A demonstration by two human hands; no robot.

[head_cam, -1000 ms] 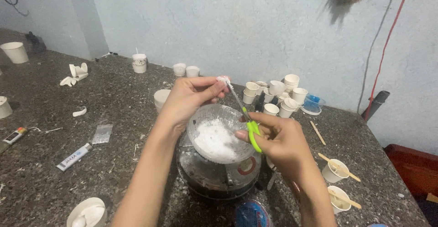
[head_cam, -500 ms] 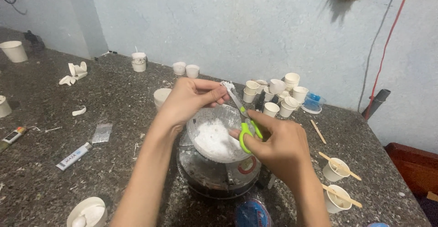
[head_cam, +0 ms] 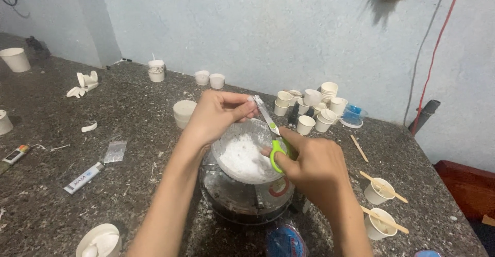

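My right hand [head_cam: 314, 172] grips green-handled scissors [head_cam: 273, 138], blades pointing up and left. My left hand [head_cam: 219, 115] pinches a small clear sachet [head_cam: 252, 101] right at the blade tips. Both hands hover over a clear bowl of white powder [head_cam: 242, 156], which rests on a round dark scale or container [head_cam: 242, 200] on the speckled stone counter [head_cam: 129, 148].
Several small white paper cups [head_cam: 314, 107] cluster behind the bowl, a blue-lidded tub [head_cam: 353, 115] beside them. Two cups with wooden sticks [head_cam: 381, 205] stand at right. A tube [head_cam: 82, 178], a small plastic bag [head_cam: 115, 151] and a white cup [head_cam: 100, 241] lie at left.
The scissors' blades have closed in on the sachet at my left fingertips; my right hand shifted slightly. The bowl stays in place.
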